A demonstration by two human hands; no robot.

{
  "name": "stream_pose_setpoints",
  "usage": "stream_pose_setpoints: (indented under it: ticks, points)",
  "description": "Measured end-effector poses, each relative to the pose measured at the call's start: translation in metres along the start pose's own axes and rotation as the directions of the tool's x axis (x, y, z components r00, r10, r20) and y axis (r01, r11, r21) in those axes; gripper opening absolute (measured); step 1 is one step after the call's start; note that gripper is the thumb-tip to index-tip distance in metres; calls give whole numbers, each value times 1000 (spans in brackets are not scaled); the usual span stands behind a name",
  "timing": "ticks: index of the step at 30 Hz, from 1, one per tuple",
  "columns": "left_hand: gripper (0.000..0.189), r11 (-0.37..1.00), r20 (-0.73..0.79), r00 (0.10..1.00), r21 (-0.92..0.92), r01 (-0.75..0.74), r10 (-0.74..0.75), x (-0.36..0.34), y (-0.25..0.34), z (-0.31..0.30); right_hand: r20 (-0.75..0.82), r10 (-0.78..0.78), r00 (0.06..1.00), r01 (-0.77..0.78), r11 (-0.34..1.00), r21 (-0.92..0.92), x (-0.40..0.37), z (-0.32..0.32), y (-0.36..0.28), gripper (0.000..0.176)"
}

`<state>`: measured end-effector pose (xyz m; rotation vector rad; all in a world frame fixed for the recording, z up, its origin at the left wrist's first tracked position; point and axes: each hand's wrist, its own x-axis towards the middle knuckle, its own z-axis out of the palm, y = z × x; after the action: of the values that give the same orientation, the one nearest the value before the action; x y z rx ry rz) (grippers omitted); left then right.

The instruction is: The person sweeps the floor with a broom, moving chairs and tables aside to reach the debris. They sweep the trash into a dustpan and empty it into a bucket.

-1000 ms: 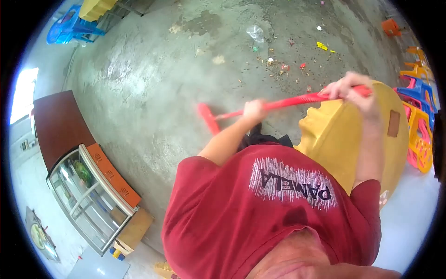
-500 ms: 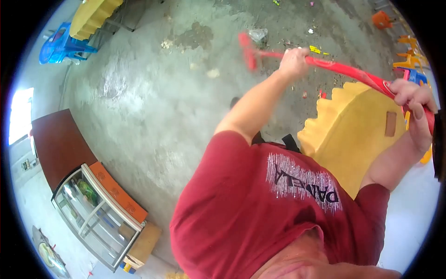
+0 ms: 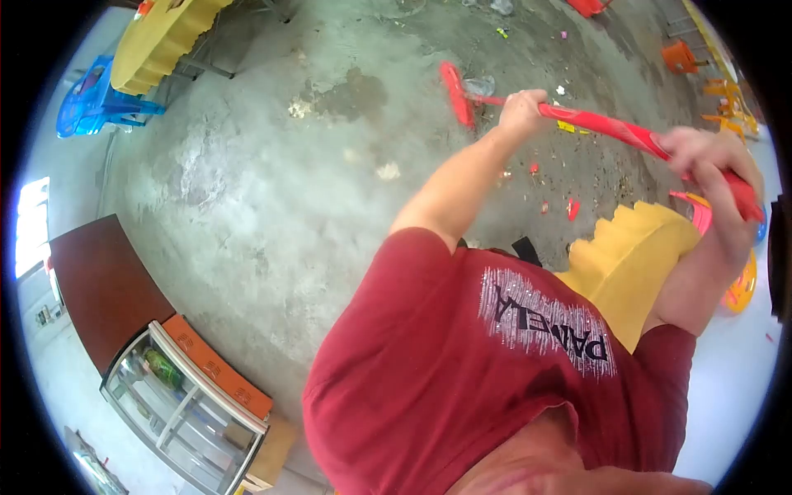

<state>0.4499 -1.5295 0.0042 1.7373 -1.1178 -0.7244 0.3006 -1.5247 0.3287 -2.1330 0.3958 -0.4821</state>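
Observation:
My left hand (image 3: pixel 523 114) is closed around the lower part of a red broom's handle (image 3: pixel 606 125). Near the handle's top end, my right hand (image 3: pixel 714 161) is wrapped round it too. The broom head (image 3: pixel 457 95) rests on or just above the concrete floor, slightly blurred; contact cannot be made out. Beside it lies a crumpled clear plastic bag (image 3: pixel 480 86). Yellow scraps (image 3: pixel 569 127) and a red scrap (image 3: pixel 572 209) lie on the floor beneath and near the handle, among small scattered debris.
A yellow-covered table (image 3: pixel 635 256) stands close at my right side. Another yellow-covered table (image 3: pixel 161 41) and a blue plastic chair (image 3: pixel 99 99) are at the far left. A glass display case (image 3: pixel 186 408) and a brown counter (image 3: pixel 107 285) stand left. An orange stool (image 3: pixel 679 58) is far right.
The broom head has shifted slightly right and turned more slanted. My right hand has moved left in view with the handle's top end. The view has shifted, showing less of the near table.

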Motion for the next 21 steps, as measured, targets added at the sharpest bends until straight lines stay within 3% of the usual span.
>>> stream_pose_setpoints:
  ticks: [3,6,8,10,13,14,16,20,21]
  points:
    - [18,996,-2,997,45,-77,77,-14,17,-35,58,-123,991,104,961,255,7,-49,21,12]
    - [14,959,78,992,275,72,-97,-40,-28,-62,94,90,992,-116,939,323,21,-47,78,13]
    - [13,880,160,928,403,250,-337,-53,-64,-80,157,210,965,-256,885,389,38,-7,116,13]
    - [15,883,95,946,400,248,-309,-61,-116,-66,206,270,941,-336,823,458,51,22,155,12]
    - [24,922,-10,980,337,192,-200,-12,-120,-41,197,228,954,-286,891,354,96,-2,138,13]
    - [27,935,-40,987,315,160,-156,13,-116,-25,134,300,944,-325,913,246,109,-19,132,14]
    - [27,986,-225,974,169,3,36,73,-91,-7,77,226,971,-236,961,145,136,-42,118,14]
    - [19,995,-98,995,93,-24,33,167,-55,-9,-12,85,996,-85,996,-35,174,-64,108,13]
    - [17,996,-55,997,71,-49,53,186,-48,-14,-4,30,1000,-29,999,17,181,-75,118,12]
